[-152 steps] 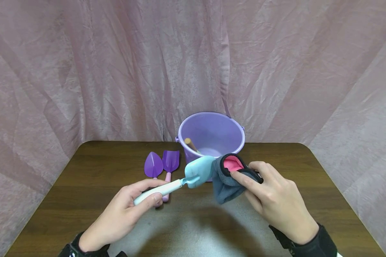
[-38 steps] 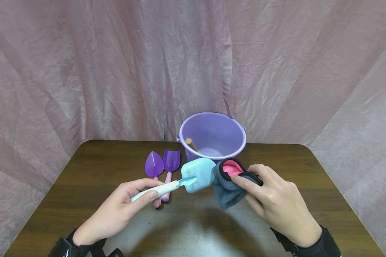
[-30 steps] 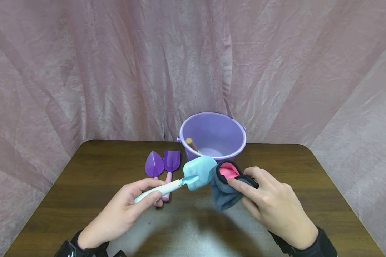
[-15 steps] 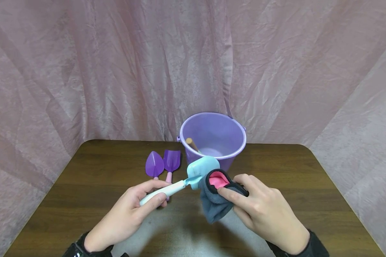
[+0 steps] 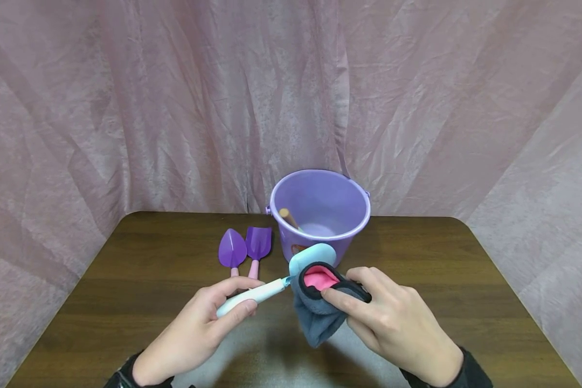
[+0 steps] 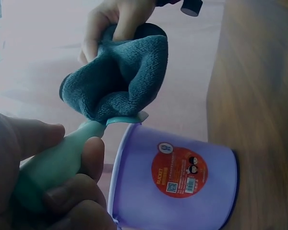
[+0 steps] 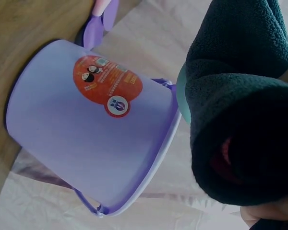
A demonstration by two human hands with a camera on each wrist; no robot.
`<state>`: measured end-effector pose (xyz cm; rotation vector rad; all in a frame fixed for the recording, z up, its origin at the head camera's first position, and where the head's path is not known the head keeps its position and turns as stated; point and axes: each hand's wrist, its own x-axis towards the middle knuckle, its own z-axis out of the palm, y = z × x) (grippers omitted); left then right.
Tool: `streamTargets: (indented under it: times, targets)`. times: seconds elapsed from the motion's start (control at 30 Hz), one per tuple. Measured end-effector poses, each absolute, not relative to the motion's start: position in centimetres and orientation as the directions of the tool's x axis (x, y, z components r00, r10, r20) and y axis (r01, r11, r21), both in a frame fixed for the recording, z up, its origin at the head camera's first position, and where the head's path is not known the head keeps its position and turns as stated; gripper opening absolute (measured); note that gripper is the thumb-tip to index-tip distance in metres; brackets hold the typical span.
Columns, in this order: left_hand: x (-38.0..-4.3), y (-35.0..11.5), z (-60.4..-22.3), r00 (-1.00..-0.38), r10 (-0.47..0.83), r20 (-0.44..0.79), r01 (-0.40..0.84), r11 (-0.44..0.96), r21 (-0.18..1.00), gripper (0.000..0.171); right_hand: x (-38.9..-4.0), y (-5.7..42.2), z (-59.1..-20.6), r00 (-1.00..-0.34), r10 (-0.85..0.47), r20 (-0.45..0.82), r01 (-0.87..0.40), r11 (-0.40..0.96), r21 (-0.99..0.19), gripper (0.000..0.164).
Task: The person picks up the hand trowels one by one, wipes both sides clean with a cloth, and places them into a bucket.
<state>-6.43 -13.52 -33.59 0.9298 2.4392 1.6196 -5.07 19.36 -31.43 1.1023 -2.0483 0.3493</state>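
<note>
My left hand (image 5: 194,328) grips the pale mint handle of a small toy shovel (image 5: 252,297), which points up and to the right. Its light blue blade (image 5: 315,255) shows above a cloth (image 5: 315,315), blue-grey with a pink lining and black edging. Bunched up, the cloth lies against the lower blade near the neck, pinched by my right hand (image 5: 397,318). In the left wrist view, thumb and curled fingers wrap the handle (image 6: 53,167), and the cloth (image 6: 129,76) covers most of the blade. The right wrist view shows the folded cloth (image 7: 240,96) close up.
Behind the shovel stands a light purple bucket (image 5: 339,247) with a red sticker; a wooden stick end (image 5: 287,216) leans inside it. Two purple toy shovels, one pointed (image 5: 232,248) and one square (image 5: 259,242), lie left of it on the brown table (image 5: 140,269). A pink curtain (image 5: 199,108) hangs behind.
The cloth and my right hand have moved left and down along the blade toward the handle. My left hand has shifted slightly right and down, and the blade has turned more edge-on.
</note>
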Motion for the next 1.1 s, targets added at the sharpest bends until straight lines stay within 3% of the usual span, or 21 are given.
streamTargets:
  times: [0.3,0.67,1.1]
  targets:
    - [-6.3,-13.3,-34.0,-0.775,0.526,0.35,0.55,0.289,0.784,0.033,-4.9,19.2,-31.1,-0.326,-0.567,0.757,-0.793,0.6,0.108,0.04]
    - [-6.7,-14.5,-33.5,-0.749,0.532,0.396,0.62,0.349,0.703,0.034,-5.0,19.8,-30.8,-0.366,-0.51,0.779,-0.76,0.646,0.065,0.041]
    - [-7.3,-15.7,-32.8,-0.682,0.584,0.441,0.654,0.216,0.725,0.041,-5.7,21.0,-30.9,-0.411,-0.461,0.786,-0.704,0.708,0.047,0.04]
